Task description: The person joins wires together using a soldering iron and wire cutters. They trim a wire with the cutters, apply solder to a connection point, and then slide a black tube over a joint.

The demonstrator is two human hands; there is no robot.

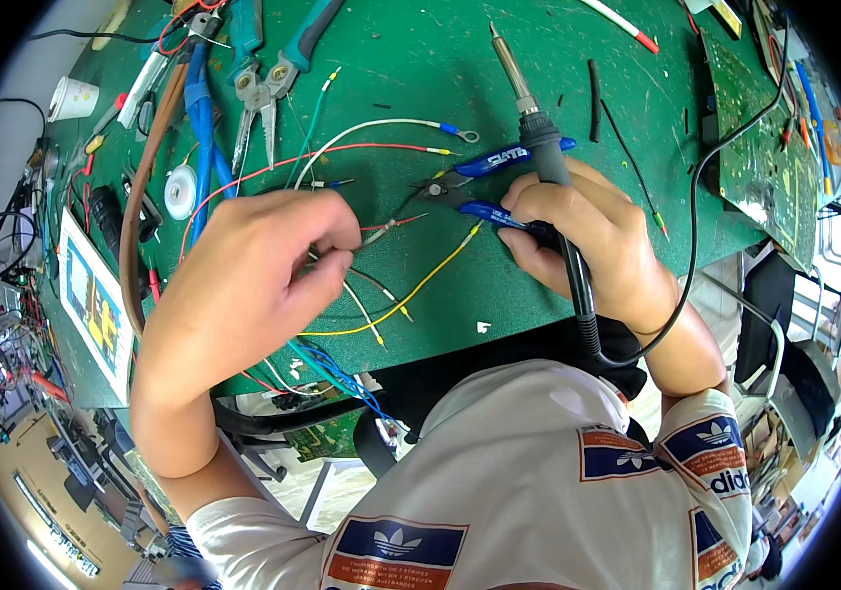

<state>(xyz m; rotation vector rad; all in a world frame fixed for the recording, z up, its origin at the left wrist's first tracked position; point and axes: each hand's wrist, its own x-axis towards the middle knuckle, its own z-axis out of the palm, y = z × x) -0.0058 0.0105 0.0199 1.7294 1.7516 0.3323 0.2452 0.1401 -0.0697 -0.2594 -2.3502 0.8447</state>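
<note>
Table (529, 295): broad, green, smooth-faced with small scuffs and pale specks; its near edge runs just in front of the person's white shirt (499, 472).
Circuit board (760, 162): a thin flat green panel along the right side.
Left hand (258, 270): bent over the left-centre of the table, thumb and forefinger brought together at the tips on a pale wire.
Right hand (602, 236): curled around two tools at once, thumb on the near side, fingers wrapped over from the right.
Large pliers (263, 87): metal jaws, long teal-and-grey handles; far left, beyond the left hand.
Soldering iron (543, 143): black handle, ridged grey collar, slim metal barrel tapering to a point; it slants across the right grip, tip toward the far edge, black cable (688, 236) curving off to the right.
Blue-handled cutters (484, 162): short metal head, glossy blue handles spread in a V; the lower handle runs into the right grip, the head points left toward the other hand.
White spool (180, 192): round and flat, left of the left hand.
Yellow wire (427, 285): thin, smooth, bowed, between the hands on the near side.
Pale wire (375, 235): fine and flexible — one end at the left fingertips, the rest reaching right, meeting a red wire (409, 220) just short of the cutters.
Ring terminal (470, 137): small metal loop, blue sleeve — beyond the cutters.
</note>
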